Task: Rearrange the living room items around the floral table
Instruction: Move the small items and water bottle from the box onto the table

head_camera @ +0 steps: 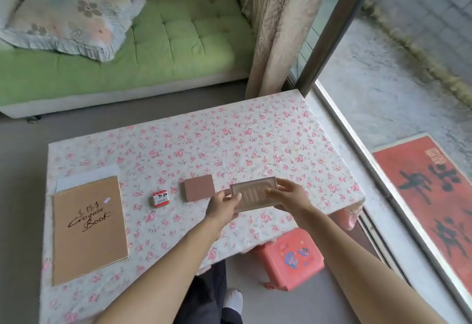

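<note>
Both hands, left (224,202) and right (287,196), pinch the ends of a pinkish flat case (252,194), lifted over the worktop (229,139) near its right edge. Mid-carry; next it needs a spot to set down.

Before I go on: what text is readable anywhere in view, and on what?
"Croquis Book": cover of the brown sketchbook; the characters above it are unreadable.
On the small red tin: label too blurred.
On the red banner by the window: black brush characters and a seal, not legible.
On the pink stool: stickers too small.
On the flat box being held: no readable text.
</note>
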`<action>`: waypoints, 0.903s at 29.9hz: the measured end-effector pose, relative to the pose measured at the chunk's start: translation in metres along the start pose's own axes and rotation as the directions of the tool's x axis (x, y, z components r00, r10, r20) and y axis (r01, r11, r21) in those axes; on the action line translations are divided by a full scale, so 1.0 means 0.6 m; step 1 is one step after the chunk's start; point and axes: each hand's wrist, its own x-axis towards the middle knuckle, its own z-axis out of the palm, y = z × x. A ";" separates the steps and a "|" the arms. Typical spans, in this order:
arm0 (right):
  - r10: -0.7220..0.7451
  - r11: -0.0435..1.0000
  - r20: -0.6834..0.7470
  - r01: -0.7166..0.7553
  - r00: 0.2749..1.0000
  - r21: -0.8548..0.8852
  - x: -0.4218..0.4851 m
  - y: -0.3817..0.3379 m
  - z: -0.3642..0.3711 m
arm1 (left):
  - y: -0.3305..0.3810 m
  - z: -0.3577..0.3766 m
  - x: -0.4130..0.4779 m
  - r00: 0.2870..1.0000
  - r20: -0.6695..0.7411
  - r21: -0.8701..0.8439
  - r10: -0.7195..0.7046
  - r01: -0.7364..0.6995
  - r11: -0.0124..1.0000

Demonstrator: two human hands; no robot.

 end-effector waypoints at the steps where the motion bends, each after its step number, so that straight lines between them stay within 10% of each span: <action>1: 0.008 1.000 -0.019 -0.009 1.000 -0.017 0.029 -0.002 0.000 | 0.002 0.010 0.026 1.000 -0.028 0.019 0.008 -0.008 1.000; 17: 0.117 0.916 -0.150 -0.165 0.982 -0.366 0.454 0.136 0.076 | -0.091 0.079 0.443 0.919 -0.358 0.162 -0.166 0.236 0.958; 27: 0.148 0.674 -0.157 -0.216 0.976 -0.707 0.508 0.142 0.092 | -0.100 0.085 0.473 0.889 -0.386 0.145 -0.247 0.322 0.935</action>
